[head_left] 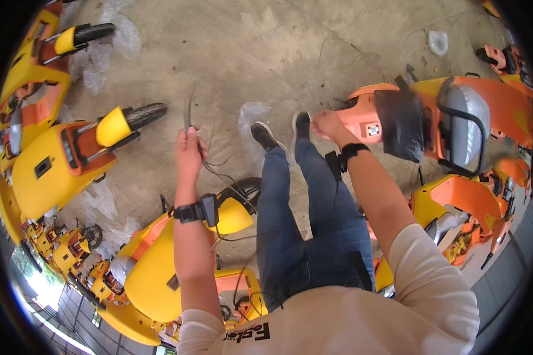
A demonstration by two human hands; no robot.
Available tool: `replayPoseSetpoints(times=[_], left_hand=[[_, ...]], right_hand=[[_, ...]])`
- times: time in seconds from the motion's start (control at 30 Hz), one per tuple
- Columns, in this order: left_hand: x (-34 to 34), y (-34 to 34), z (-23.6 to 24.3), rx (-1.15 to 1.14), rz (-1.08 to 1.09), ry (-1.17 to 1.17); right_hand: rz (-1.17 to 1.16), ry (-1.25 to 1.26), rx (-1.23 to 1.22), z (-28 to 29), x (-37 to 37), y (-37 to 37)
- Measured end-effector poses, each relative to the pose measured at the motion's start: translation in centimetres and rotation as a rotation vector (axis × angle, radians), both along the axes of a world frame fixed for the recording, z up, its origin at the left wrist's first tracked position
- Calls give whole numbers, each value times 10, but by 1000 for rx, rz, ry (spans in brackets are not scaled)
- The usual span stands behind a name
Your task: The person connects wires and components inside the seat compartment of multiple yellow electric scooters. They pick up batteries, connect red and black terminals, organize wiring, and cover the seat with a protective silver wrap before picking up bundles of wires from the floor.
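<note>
My left hand (189, 151) is closed around a dark cable (188, 115). One end of it sticks up past my fingers, and thin loose strands (222, 176) trail down from the hand toward a yellow scooter. My right hand (327, 125) is by the front end of an orange scooter (361, 115). Its fingers are curled together; whether they pinch something small or touch the scooter, I cannot tell. A black plastic sheet (400, 125) covers part of that scooter, behind its front panel. A plastic-wrapped grey seat (465, 127) lies further back.
Yellow scooters stand along the left, one with its front wheel (145, 115) pointing inward. Another yellow scooter (160, 266) is close by my left arm. More orange and yellow scooters (465, 204) are at the right. Clear plastic wrap (251, 121) lies on the concrete floor (266, 53) near my feet.
</note>
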State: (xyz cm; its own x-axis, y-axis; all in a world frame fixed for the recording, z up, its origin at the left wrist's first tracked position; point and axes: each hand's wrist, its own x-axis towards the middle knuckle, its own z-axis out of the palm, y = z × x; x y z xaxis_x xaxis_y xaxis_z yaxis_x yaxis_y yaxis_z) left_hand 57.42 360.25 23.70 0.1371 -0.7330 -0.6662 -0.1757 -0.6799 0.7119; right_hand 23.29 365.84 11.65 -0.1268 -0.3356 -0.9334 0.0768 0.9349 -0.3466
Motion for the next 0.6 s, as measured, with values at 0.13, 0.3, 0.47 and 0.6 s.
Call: replayPoseSetpoints(times=[0.13, 0.3, 0.47, 0.6], left_hand=[[-12, -38, -25, -154, -41, -144], [-33, -80, 0, -401, -13, -307], [-45, -99, -37, -359, 23, -207], [-47, -94, -78, -216, 83, -129]], right_hand=[[-66, 74, 84, -105, -26, -32], [-204, 66, 120, -194, -38, -58], [-203, 88, 125, -255, -69, -65], [-287, 192, 72, -300, -90, -75]])
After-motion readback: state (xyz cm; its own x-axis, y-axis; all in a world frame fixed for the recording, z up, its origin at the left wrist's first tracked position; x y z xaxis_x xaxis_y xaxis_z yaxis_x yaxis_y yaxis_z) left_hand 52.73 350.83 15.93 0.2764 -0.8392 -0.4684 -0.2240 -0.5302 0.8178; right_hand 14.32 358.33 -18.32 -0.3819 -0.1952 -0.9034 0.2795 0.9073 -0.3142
